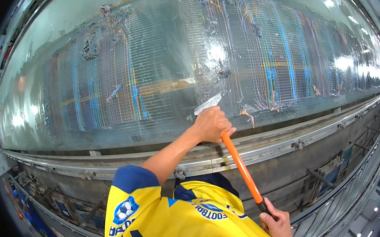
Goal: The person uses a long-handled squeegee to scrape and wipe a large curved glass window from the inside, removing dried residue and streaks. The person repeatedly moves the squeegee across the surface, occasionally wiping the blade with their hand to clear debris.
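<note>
My left hand (211,124) grips the upper end of a long orange handle (242,170), just below a flat whitish blade (208,104). The blade lies against a big curved glossy surface (147,54) covered with fine blue, orange and grey threads. Lower down, at the picture's bottom edge, my right hand (277,222) holds the dark bottom end of the same handle. The handle slants from lower right up to the blade. Loose clumps of thread (247,114) hang on the surface near the blade.
A grey metal rail (293,143) with bolts runs along the foot of the curved surface, between it and my body. Below it are metal frames and braces (332,169). Bright lamp reflections (344,62) shine on the surface at the right.
</note>
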`<state>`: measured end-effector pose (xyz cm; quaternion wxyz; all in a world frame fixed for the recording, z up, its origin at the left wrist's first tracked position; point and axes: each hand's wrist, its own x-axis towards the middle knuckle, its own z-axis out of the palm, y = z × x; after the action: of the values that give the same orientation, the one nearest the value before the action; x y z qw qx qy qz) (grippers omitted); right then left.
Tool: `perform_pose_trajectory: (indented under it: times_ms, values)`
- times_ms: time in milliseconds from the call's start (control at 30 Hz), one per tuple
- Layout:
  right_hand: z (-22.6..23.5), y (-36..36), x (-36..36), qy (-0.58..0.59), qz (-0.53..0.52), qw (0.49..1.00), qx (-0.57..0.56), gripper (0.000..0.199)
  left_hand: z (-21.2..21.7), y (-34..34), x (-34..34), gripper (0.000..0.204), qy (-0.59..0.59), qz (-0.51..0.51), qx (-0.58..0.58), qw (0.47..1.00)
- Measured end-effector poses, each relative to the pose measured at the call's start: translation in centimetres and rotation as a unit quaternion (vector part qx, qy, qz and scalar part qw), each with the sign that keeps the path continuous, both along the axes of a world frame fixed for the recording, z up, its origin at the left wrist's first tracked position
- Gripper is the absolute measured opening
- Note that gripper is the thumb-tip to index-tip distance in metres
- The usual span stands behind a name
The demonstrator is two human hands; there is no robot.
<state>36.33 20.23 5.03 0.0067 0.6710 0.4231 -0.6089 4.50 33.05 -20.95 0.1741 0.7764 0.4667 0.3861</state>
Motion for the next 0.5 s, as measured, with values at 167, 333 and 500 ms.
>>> perform_pose_trajectory:
  times_ms: [167, 333, 500]
  values:
    - [-2.6, 3.6, -2.4, 0.041, -0.094, 0.995, -0.001, 0.058, -0.9, 4.1, -1.3, 0.045, 0.022, 0.011, 0.026, 0.999]
    - [-0.3, -0.2, -0.6, -0.001, -0.015, 1.0, -0.005, 0.054, 0.0, -0.1, -0.6, 0.045, 0.01, 0.002, -0.007, 1.0]
    - [-2.8, 4.0, -2.0, 0.035, -0.07, 0.997, 0.016, 0.058, -0.7, 4.5, -1.9, 0.042, 0.025, 0.02, 0.009, 0.999]
